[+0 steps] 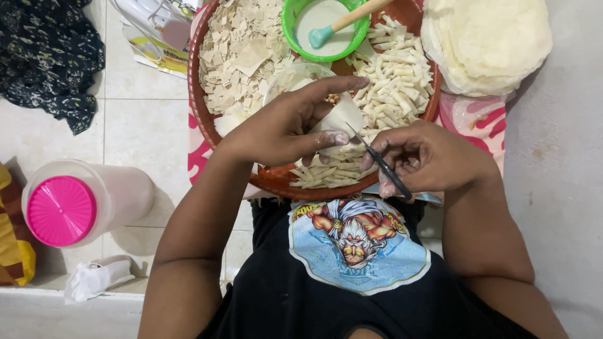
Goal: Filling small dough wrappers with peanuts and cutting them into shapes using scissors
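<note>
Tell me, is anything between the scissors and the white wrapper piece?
Nothing visible. The right hand holds the scissors, whose tips touch the white wrapper piece held in the left hand, above the brown tray.

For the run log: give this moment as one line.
left hand: holds pale wrapper | right hand: holds scissors | below: red tray

Pale square floor tiles (144, 125) with thin grout lines lay under even, soft light, meeting a smooth grey concrete surface (559, 157) at the right and a pale ledge (63, 314) below
</note>
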